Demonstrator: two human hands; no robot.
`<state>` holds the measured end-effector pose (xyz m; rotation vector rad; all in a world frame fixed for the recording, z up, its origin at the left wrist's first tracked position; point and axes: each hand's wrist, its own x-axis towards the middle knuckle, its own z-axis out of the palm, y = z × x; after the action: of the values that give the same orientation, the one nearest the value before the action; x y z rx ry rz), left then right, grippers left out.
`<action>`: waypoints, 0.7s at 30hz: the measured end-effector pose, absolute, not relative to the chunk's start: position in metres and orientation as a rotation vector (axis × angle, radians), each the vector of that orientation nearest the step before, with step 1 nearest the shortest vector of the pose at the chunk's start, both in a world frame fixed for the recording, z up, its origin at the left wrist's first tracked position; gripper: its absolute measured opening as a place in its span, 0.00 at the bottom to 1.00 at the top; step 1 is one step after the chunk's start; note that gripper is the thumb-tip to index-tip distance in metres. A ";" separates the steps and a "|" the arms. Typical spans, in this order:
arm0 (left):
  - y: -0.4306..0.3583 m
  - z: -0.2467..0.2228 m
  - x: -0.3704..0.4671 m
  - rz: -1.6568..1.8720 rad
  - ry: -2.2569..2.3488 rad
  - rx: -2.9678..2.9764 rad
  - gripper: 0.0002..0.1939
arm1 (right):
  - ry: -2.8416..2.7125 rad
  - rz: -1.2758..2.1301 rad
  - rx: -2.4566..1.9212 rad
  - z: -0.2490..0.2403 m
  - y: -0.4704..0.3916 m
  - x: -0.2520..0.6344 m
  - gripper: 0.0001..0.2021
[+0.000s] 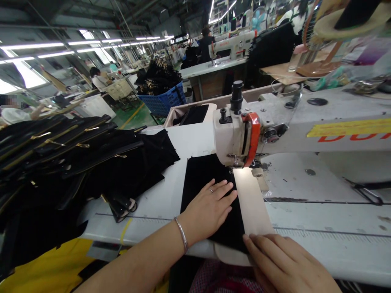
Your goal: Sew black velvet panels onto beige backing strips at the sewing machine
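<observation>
On the white sewing table, a black fabric piece lies flat in front of the sewing machine, its far end running under the machine head. A beige strip sits along the fabric's right edge, touching or overlapping it, and also feeds up under the presser foot area; the needle itself is too small and shadowed to make out.

Left hand: palm down on the black fabric, fingers extended and slightly spread, pressing flat, not gripping anything. Ring on one finger, silver bracelet at the wrist.

Right hand: at the near table edge, fingertips resting on the near end of the beige strip where it meets the fabric. Fingers look straight and together, flat rather than pinching, though the lower part of the hand is cut off by the frame, so thumb position unclear.

Left of the work: a large heap of black pieces with gold zippers, spread over the table's left side, well apart from the hands. Behind the machine, a beige box with dark material inside. Further back, a blue basket piled with dark goods, another sewing machine and people at other stations. Yellow cloth shows at the lower left, below the table edge
</observation>
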<state>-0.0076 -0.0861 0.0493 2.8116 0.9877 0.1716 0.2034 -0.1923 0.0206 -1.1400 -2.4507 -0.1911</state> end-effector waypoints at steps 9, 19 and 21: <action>-0.096 0.047 -0.012 0.335 0.842 2.823 0.16 | -2.378 -0.068 -1.198 0.021 -0.171 0.201 0.15; -0.113 0.030 -0.024 0.566 0.619 2.776 0.13 | -2.399 -0.050 -1.104 0.014 -0.171 0.217 0.17; -0.109 0.030 -0.023 0.555 0.622 2.789 0.13 | -2.405 -0.018 -1.147 0.011 -0.170 0.216 0.17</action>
<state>-0.0226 -0.1093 0.0301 2.7889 0.6224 0.5547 0.2159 -0.1698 0.0112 -1.1471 -2.4053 -0.0180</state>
